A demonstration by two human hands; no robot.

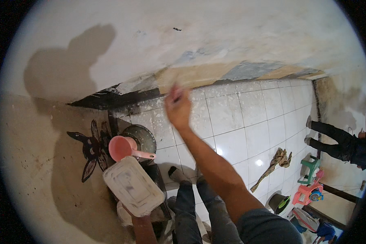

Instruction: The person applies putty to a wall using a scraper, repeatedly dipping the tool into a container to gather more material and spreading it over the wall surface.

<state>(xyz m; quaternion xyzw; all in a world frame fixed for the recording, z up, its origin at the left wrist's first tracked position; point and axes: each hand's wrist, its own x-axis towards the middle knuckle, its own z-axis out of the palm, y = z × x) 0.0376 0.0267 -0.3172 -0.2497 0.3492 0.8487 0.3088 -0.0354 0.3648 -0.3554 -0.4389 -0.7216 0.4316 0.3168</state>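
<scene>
My right hand (178,106) reaches out in front of the lower wall, over the tiles, with the arm stretched. Its fingers are closed round something reddish, smeared by motion and too blurred to name. At the lower left my left hand (139,216) comes up under a whitish rectangular plastic lid (134,187) with rounded corners and grey smudges. The lid hides the fingers and seems to rest on that hand. Just beyond the lid, a pink dipper (122,148) with a long handle sits at the rim of a dark round bucket (144,136).
The wall's lower band (199,76) has beige, grey and black patches. White specks dot the tiled floor (227,110). A crumpled brown cloth (278,160) lies on the right. Beyond are a green stool (310,168), a pink stool (303,195), a dark bucket (277,202) and another person (345,144).
</scene>
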